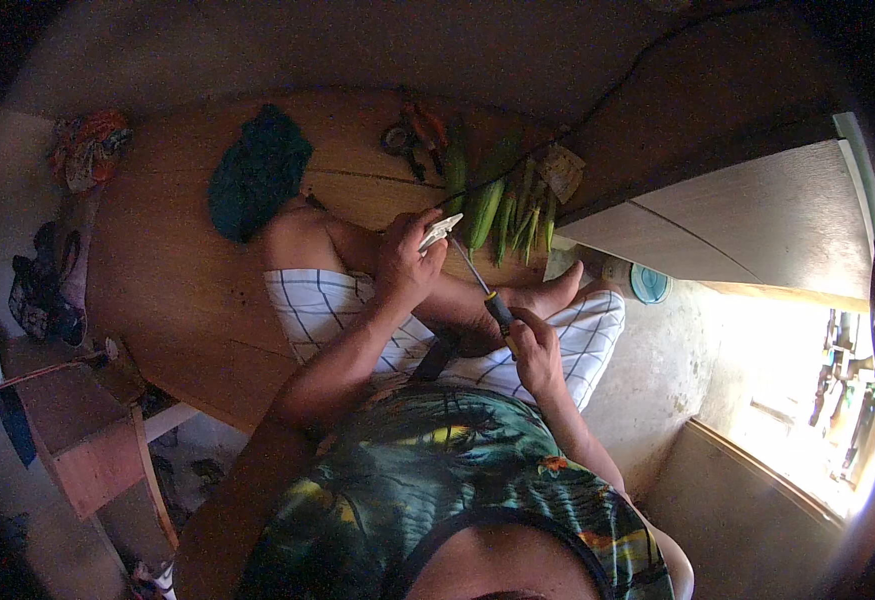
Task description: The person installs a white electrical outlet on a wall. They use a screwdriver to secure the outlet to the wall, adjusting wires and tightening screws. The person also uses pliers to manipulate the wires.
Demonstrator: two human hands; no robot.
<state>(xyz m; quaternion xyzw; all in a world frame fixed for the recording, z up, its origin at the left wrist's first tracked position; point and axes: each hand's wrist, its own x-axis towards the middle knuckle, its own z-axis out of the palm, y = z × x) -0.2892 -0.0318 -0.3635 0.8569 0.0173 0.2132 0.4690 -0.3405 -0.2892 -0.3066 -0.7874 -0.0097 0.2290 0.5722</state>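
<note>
My left hand [407, 260] grips a small white plastic piece [440, 233] over my crossed legs. My right hand [535, 352] is closed on the black and yellow handle of a screwdriver [498, 311]. The screwdriver's metal shaft slants up and left to the white piece; whether the tip touches it is too small to tell. A black cord [613, 100] runs down from the upper right toward the white piece.
Green cucumbers [485, 216], long green pods [527, 215], dark tools [407, 137] and a teal cloth [257, 172] lie on the wooden surface [172, 260]. A grey cabinet panel [732, 220], blue-lidded container [649, 282] and bright window stand right. Wooden shelving [87, 430] stands lower left.
</note>
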